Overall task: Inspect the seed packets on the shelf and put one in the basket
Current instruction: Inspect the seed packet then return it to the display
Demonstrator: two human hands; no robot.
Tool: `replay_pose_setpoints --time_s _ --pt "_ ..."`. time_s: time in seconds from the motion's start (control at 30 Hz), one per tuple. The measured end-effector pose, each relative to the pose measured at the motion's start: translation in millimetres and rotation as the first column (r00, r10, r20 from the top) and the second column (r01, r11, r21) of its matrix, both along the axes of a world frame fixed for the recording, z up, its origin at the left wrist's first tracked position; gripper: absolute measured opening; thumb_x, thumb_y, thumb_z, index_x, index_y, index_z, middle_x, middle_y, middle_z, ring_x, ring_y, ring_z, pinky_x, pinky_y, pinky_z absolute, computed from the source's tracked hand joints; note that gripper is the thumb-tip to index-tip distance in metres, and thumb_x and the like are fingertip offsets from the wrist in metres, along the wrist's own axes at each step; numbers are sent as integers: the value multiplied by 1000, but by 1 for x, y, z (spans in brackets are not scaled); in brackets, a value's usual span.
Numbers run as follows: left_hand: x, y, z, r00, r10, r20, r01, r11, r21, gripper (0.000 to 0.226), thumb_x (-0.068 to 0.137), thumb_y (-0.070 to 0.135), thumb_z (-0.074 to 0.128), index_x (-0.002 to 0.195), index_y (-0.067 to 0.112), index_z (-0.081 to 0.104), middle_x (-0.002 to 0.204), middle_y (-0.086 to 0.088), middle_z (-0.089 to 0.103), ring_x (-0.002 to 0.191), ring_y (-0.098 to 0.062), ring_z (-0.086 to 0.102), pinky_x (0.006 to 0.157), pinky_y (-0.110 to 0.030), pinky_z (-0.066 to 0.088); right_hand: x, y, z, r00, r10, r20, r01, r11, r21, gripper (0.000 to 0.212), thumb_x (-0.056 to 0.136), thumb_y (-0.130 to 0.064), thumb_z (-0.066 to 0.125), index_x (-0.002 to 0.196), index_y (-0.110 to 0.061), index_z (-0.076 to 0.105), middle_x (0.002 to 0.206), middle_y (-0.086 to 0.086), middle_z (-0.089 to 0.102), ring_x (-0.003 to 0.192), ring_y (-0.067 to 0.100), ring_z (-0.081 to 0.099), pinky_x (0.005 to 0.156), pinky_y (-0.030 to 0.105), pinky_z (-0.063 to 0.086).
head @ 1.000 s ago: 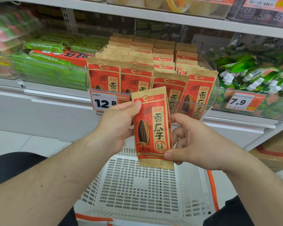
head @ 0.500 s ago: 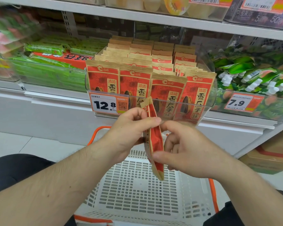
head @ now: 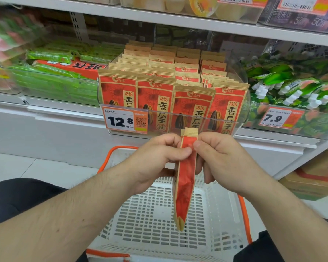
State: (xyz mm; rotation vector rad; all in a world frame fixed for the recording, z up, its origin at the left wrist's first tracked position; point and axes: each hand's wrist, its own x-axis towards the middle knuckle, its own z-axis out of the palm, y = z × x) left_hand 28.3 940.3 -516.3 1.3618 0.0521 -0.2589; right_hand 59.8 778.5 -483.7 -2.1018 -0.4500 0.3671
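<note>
A red and tan seed packet (head: 185, 182) hangs edge-on between my hands, above the white basket (head: 159, 220). My left hand (head: 155, 159) pinches its upper part from the left with thumb and fingers. From the right, my right hand (head: 222, 159) pinches the same upper part. Several rows of matching seed packets (head: 155, 97) stand upright in a clear bin on the shelf just behind my hands. The packet's printed face is turned sideways and cannot be read.
A price tag reading 12.8 (head: 124, 121) sits on the bin's front. Green snack packs (head: 51, 76) fill the bin to the left, green pouches (head: 292, 86) the one to the right. The basket has orange handles (head: 243, 214). A cardboard box (head: 314, 178) stands at floor level right.
The packet has been turned from face-on to edge-on. My right hand has moved from its lower edge up to its top, beside my left hand.
</note>
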Motion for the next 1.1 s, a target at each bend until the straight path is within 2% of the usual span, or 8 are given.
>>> replay_pose_setpoints --time_s 0.17,0.37,0.47,0.63,0.77,0.87,0.93,1.1 --pt "-1 -1 3 1000 -2 -5 1 997 -72 34 70 24 65 101 10 57 72 -6 67 81 -26 66 77 -42 50 1 0 1 1000 12 -14 -12 1000 13 35 103 -16 44 71 -11 55 55 1 63 41 17 56 46 25 41" --pt "2 0 1 999 35 -24 -37 996 -86 31 70 24 66 95 9 58 71 -7 66 74 -28 66 82 -48 50 0 -1 2 995 64 -73 -68 996 -58 26 97 -15 54 75 -1 55 60 5 66 49 18 63 54 36 47" --pt "2 2 0 999 46 -16 -48 995 -88 20 69 24 66 83 12 58 69 -7 65 68 -24 65 79 -46 51 -2 0 2 990 125 -68 -132 985 -111 26 99 -14 51 79 2 58 62 3 67 51 18 65 57 40 50" --pt "5 3 -2 999 51 -7 -52 994 -100 23 70 25 66 85 12 55 72 -7 64 70 -24 63 72 -42 53 -2 0 4 989 141 -54 -146 983 -112 25 98 -15 55 76 -2 58 60 1 66 53 18 67 61 48 55" --pt "8 6 1 994 106 -19 -108 983 -151 29 72 25 65 96 12 55 70 -6 61 63 -19 61 56 -32 53 -3 -1 3 977 196 -82 -207 967 -150 28 94 -17 64 71 -1 58 64 3 70 62 16 72 60 31 56" --pt "9 6 0 992 126 -28 -128 980 -153 15 83 19 63 78 14 49 64 -3 60 59 -18 61 56 -32 52 -2 -1 1 972 206 -111 -221 963 -152 30 96 -14 60 72 4 60 72 7 73 66 15 73 59 21 52" --pt "10 7 -2 990 137 -45 -142 980 -136 22 91 16 59 73 17 47 63 -2 60 59 -17 61 59 -34 51 -2 0 1 970 216 -111 -232 959 -163 31 97 -12 57 72 7 62 75 9 74 67 15 73 59 21 52" --pt "10 7 0 984 165 -67 -173 973 -150 7 94 18 57 94 13 52 83 -13 59 67 -21 61 56 -32 53 -2 -2 3 953 283 -110 -303 904 -303 28 87 -20 70 63 -5 68 66 6 71 58 10 66 64 39 56"
